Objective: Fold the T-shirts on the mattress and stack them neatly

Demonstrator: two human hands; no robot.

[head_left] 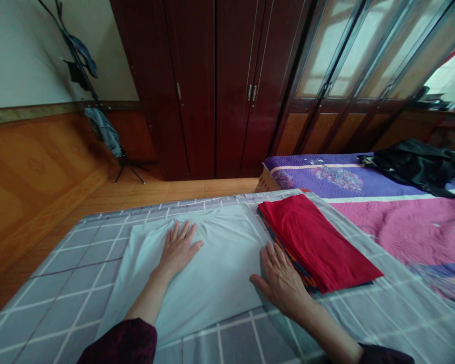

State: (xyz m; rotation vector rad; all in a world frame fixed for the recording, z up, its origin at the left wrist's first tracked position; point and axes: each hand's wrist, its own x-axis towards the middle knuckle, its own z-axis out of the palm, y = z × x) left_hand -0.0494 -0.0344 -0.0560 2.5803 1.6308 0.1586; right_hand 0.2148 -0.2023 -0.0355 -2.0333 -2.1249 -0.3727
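Observation:
A pale mint-white cloth (220, 268) lies spread on the checked grey bedcover (79, 283), with some wrinkles near its far edge. My left hand (179, 248) rests palm down on its left part, fingers spread. Over the cloth's right edge lies my right hand (280, 277), its fingers stretched out and the thumb apart. Just right of that hand is a stack of folded cloth with a red piece (318, 242) on top; darker and orange layers show along its left side.
Beyond the bed stands a dark red wardrobe (212, 91). A second bed with a purple and pink cover (405, 222) is at the right, a black garment (417, 164) on it. A coat rack (93, 93) with hanging items stands at the back left.

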